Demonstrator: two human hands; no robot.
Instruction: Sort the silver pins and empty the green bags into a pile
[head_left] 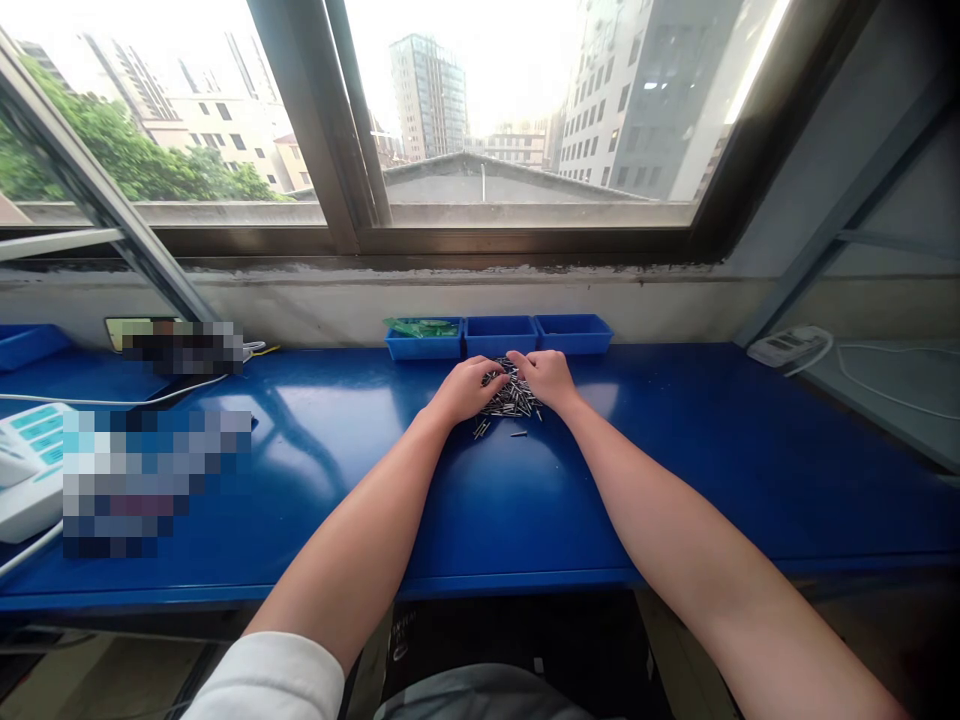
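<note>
A pile of small metal screws (514,396) lies on the blue tabletop (495,510), a few of them loose at its near edge. My left hand (466,388) rests at the left side of the pile, its fingers curled over the screws. On the right side is my right hand (549,376), thumb towards the left hand and fingers bent down by the pile. Whether either hand holds a screw is too small to tell. Just behind the hands stand three blue bins in a row: the left bin (425,346) has green plastic bags (424,328) in it, beside the middle bin (501,336) and right bin (574,334).
At the left are a white device (30,470), blurred-out items and another blue tray (30,345). A white power strip (787,345) with a cable lies at the back right. Behind the table is a window (510,240), with metal frame posts at both sides.
</note>
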